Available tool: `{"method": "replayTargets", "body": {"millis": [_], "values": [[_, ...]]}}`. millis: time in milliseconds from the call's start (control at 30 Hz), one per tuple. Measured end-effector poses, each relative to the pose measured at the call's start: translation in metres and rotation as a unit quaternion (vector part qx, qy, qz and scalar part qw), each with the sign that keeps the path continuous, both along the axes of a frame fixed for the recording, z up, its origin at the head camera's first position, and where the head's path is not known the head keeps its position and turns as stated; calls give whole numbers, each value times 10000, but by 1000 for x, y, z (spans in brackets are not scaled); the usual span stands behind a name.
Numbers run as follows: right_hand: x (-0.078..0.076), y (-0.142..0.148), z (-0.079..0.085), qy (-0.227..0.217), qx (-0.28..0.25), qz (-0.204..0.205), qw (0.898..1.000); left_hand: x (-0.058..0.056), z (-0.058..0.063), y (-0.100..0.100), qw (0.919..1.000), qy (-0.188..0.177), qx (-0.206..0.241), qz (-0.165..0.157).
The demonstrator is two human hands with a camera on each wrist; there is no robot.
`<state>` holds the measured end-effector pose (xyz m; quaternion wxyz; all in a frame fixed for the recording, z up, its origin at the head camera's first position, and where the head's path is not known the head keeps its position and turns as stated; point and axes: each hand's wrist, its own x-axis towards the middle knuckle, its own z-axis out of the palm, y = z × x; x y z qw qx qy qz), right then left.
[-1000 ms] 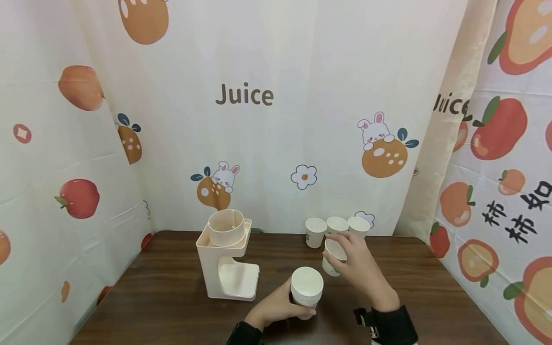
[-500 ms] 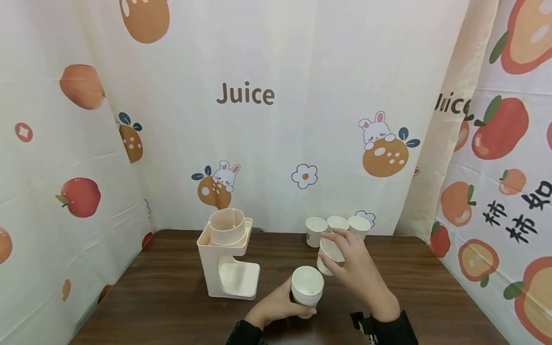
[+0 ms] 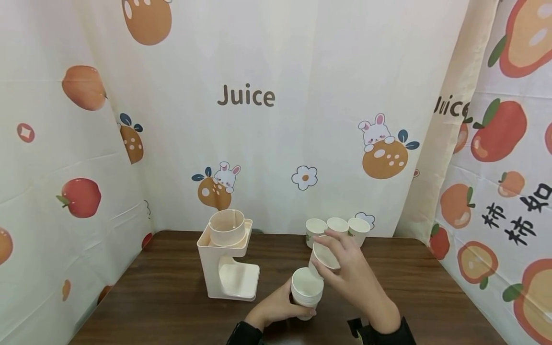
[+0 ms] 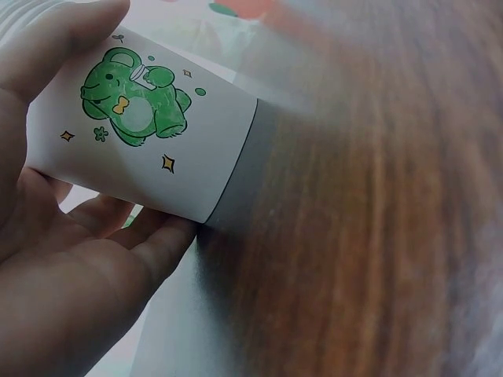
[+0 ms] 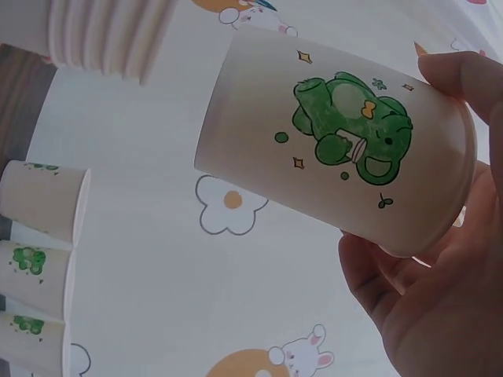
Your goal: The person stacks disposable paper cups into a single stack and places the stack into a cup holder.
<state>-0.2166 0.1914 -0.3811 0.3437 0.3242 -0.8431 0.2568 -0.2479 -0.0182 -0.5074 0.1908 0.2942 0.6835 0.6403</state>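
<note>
A stack of nested white paper cups point(image 3: 307, 293) stands on the table, and my left hand point(image 3: 278, 303) grips it low down. In the left wrist view the outer paper cup point(image 4: 141, 118) shows a green bear print, with fingers and thumb around it. My right hand point(image 3: 351, 270) holds a single paper cup point(image 3: 325, 256) near its rim, just behind and above the stack. The right wrist view shows that single cup point(image 5: 330, 141) tilted and off the table, pinched between thumb and fingers. In the head view its lower edge overlaps the stack's rim; whether they touch I cannot tell.
Three paper cups point(image 3: 315, 232) stand in a row at the table's back edge. To the left is a cream-coloured juicer-like stand point(image 3: 224, 268) with a round cup-shaped top. Printed curtains point(image 3: 276, 134) enclose the brown wooden table point(image 3: 172, 287) at the back and sides.
My right hand has carried the single paper cup left and nearer, from beside the row of cups to the stack. The left hand and the stack have stayed in place.
</note>
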Motion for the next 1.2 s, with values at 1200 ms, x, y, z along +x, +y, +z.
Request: {"method": "replayTargets", "body": {"millis": [1200], "values": [[-1, -23, -25, -551, 562, 591, 9951, -2, -3, -2, 9998, 61, 37, -173]]}}
